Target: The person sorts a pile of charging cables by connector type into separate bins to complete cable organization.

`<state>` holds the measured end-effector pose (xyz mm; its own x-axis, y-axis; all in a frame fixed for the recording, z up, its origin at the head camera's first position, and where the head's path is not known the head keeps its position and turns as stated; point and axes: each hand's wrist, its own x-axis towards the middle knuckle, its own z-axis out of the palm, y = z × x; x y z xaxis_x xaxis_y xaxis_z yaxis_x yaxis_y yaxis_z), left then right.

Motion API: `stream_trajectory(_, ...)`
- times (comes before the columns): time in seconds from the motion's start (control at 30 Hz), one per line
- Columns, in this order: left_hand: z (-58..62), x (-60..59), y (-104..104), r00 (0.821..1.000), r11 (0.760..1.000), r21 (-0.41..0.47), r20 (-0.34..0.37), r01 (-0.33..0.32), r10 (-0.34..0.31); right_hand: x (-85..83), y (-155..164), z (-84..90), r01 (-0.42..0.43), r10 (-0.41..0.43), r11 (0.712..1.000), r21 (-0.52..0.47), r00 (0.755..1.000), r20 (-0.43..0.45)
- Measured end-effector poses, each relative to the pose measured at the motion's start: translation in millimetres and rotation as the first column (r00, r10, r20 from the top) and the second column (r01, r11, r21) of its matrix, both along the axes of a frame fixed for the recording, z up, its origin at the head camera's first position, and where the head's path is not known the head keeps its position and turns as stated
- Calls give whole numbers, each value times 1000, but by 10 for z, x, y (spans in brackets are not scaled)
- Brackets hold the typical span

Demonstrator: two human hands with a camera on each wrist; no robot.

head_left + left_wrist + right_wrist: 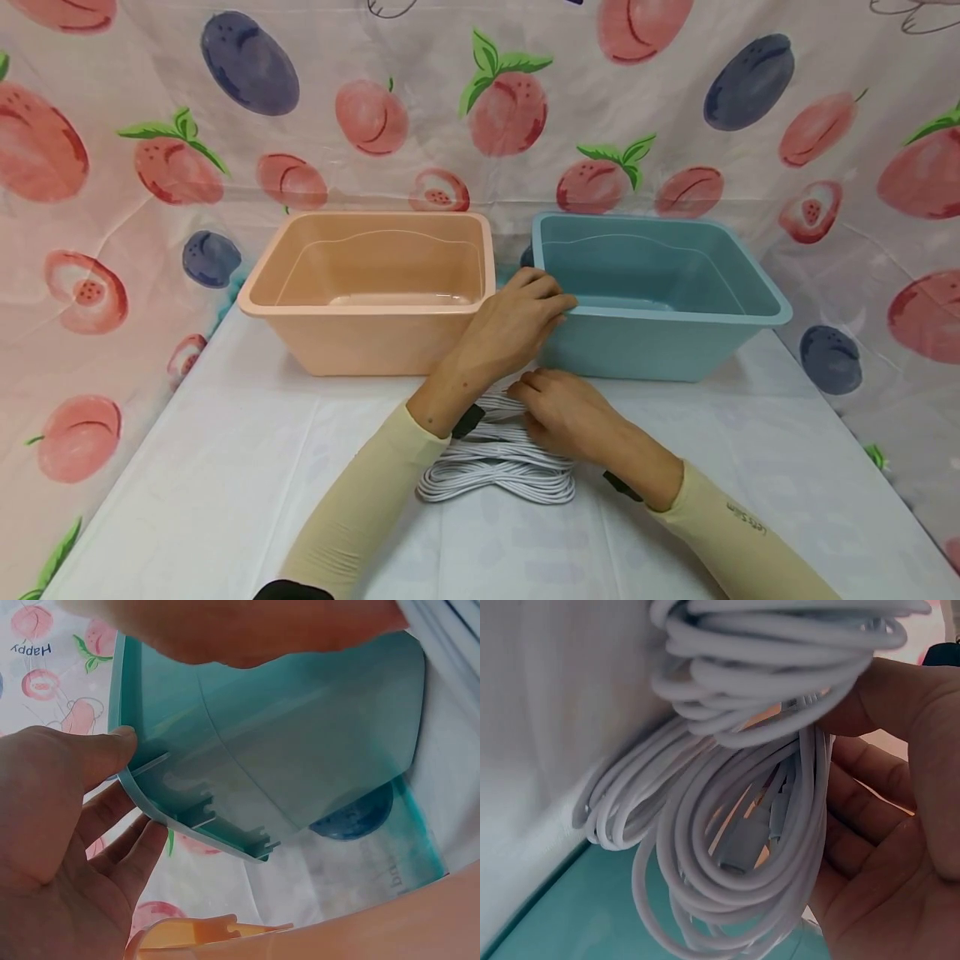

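Note:
At the near-left corner of the teal bin [652, 346], my left hand [517, 312] pinches the rim. In the left wrist view the thumb of that left hand [71, 817] lies over the rim and the fingertips sit under it. My right hand [566, 412] grips a bundled white cable [498, 471] in front of the bins. Close up in the right wrist view, the right hand [900, 825] holds the looped cable [742, 900] between thumb and fingers, and a white plug [742, 844] shows inside the loops. Several coils overlap, so their number is unclear.
A peach bin [367, 342] stands left of the teal one, a narrow gap between them. Both rest at the back of a table with a white cover [225, 500]. A fruit-print cloth [420, 108] hangs behind and at the sides.

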<state>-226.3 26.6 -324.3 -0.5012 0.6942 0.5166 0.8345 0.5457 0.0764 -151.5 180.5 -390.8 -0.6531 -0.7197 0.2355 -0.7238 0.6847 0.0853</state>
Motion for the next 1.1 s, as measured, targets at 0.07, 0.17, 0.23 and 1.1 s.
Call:
stream_trajectory(0.07,1,0,-1,1000,1000,-3,-1,1,-1,-4,16,9,1,-1,1000,-7,1000,4)
stream_trajectory(0.17,-5,1,-2,1000,1000,-4,-4,-2,2,-5,47,32,7,-6,1000,-21,1000,15)
stream_trajectory(0.23,-6,4,0,1000,1000,0,-4,-4,4,-8,69,48,8,-8,999,-32,1000,19)
stream_trajectory(1.1,-33,6,9,1000,1000,10,-16,-4,4,-1,295,256,33,-34,993,-116,999,-1)
